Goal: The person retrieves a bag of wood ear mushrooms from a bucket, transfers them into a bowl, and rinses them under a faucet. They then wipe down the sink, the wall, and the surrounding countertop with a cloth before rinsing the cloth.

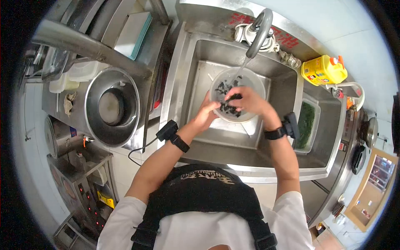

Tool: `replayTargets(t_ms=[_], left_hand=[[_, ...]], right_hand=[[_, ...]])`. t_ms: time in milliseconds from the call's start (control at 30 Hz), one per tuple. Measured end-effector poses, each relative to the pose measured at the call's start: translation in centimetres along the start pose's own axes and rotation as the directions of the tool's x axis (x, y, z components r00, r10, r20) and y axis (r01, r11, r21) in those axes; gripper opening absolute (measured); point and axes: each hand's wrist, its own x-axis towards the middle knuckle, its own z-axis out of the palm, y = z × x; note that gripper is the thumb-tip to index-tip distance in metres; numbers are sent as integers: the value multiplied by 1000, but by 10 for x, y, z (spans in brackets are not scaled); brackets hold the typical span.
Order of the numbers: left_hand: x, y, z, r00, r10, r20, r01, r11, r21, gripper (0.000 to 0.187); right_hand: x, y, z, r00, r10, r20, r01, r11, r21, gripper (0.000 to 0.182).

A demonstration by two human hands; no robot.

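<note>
A round translucent white bowl sits under the faucet in the steel sink. Dark, ragged pieces that look like black fungus lie in it, and a thin stream of water falls in. My left hand grips the bowl's left rim, with the thumb at the edge and the fingers along the outside. Over the bowl, my right hand has its fingers curled around some of the dark pieces. The palm hides part of what it holds.
Right of the main sink basin, a smaller basin holds a tub of green leaves. A yellow jug stands on the back ledge. At left, a large steel bowl rests on a counter, below stacked trays.
</note>
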Motion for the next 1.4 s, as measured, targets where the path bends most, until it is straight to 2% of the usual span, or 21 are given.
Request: replayTargets(t_ms=[133, 167, 267, 467, 600, 733, 800, 833, 900, 933, 1000, 1033, 1100, 1133, 1167, 1200, 1233, 1267, 1333, 1367, 1400], left_hand=[[-5, 8, 12, 1000, 9, 5, -9, 1000, 27, 77], [-5, 8, 12, 1000, 0, 5, 0, 1000, 14, 79], [-10, 14, 21, 1000, 6, -12, -6, 999, 43, 80], [-16, 22, 36, 1000, 15, 6, -15, 1000, -11, 79], [-16, 23, 37, 999, 5, 32, -4, 999, -37, 78], [-14, 21, 36, 999, 33, 42, -32, 999, -9, 78], [-12, 18, 35, 999, 24, 35, -23, 999, -31, 78], [-11, 18, 35, 999, 17, 28, -16, 999, -52, 77], [-11, 18, 34, 1000, 9, 24, -7, 999, -51, 77], [-10, 19, 34, 1000, 1, 21, 0, 999, -50, 77], [-10, 19, 33, 1000, 19, 11, -18, 999, -37, 77], [-10, 19, 32, 999, 33, -2, -33, 999, -26, 77], [-11, 20, 30, 999, 32, -8, -32, 999, -19, 76], [-10, 20, 29, 1000, 25, -13, -25, 1000, -14, 76], [-10, 19, 27, 999, 31, -7, -31, 999, -13, 76], [-10, 16, 23, 999, 12, -36, -14, 999, -53, 67], [-9, 14, 20, 998, -5, -62, -1, 996, -93, 58], [-7, 13, 18, 998, 6, -55, -11, 996, -91, 58], [-3, 11, 14, 999, -4, -38, 2, 998, -65, 76], [-1, 9, 11, 1000, -5, -27, 3, 997, -74, 75], [1, 7, 6, 1000, -1, -24, -1, 997, -73, 75]], right_hand=[[-18, -19, -17, 989, 56, -135, -21, 969, 245, 16], [-24, -30, -17, 984, 75, -164, -35, 972, 230, 21], [-32, -32, -26, 984, 71, -162, -3, 923, 385, 29], [-50, -51, -29, 990, -33, -135, 89, 897, 433, 31], [-52, -46, -39, 989, -63, -131, 98, 954, 284, 30], [-50, -46, -37, 984, -44, -174, 84, 970, 230, 28], [-47, -41, -35, 970, -213, -119, 183, 958, -219, 30], [-43, -35, -28, 970, -213, -118, 184, 959, -218, 30], [-36, -21, -7, 892, -399, -213, 193, 762, -617, 32], [-37, -21, -2, 966, -218, -137, 94, 795, -600, 39], [-39, -27, 0, 980, -197, -5, 166, 840, -517, 35], [-39, -30, -4, 980, -201, -4, 170, 837, -520, 35], [-39, -32, -16, 916, -355, -188, 195, 802, -564, 28], [-38, -33, -25, 914, -360, -188, 197, 799, -569, 28], [-35, -32, -34, 945, -266, -192, 199, 930, -308, 25], [-34, -33, -40, 971, -174, -165, 173, 985, -23, 22], [-31, -32, -41, 948, -189, -258, 205, 978, 34, 18], [-30, -33, -43, 945, -199, -259, 212, 977, 22, 18], [-25, -34, -43, 969, -47, -243, 26, 996, -88, 20], [-17, -25, -41, 990, -36, -134, 25, 996, -83, 21], [-14, -33, -32, 993, 113, -39, -115, 993, -35, 21]])
